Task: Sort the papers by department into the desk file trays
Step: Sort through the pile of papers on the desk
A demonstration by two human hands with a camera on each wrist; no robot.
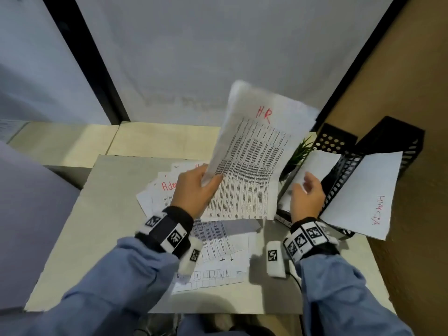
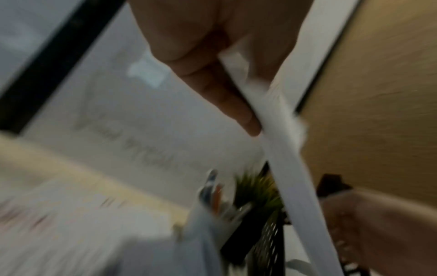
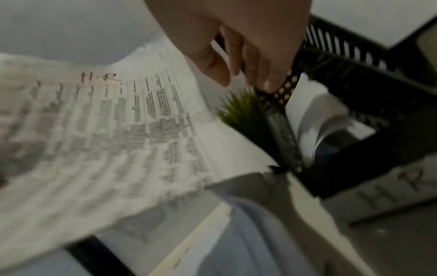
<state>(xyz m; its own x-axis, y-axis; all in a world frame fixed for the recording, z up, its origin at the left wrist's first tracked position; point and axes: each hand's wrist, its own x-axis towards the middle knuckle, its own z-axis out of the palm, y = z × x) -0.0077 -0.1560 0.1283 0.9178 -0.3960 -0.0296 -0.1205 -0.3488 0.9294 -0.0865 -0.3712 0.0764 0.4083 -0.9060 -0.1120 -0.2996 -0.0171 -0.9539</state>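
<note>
One sheet [image 1: 252, 156] marked "H.R" is pinched at its lower left edge by the left hand [image 1: 194, 192], long axis tilted up and away. Right hand [image 1: 306, 197], fingers loosely apart, is held beside the trays [image 1: 344, 175].

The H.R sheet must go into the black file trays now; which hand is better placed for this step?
Probably the left hand: it already pinches the H.R sheet. The right hand holds nothing and hovers beside the black file trays, so it could guide.

desk [image 1: 116, 214] | loose papers [image 1: 218, 241] (some red-lettered) | black file trays [image 1: 344, 175] | plant [image 1: 299, 151]
</note>
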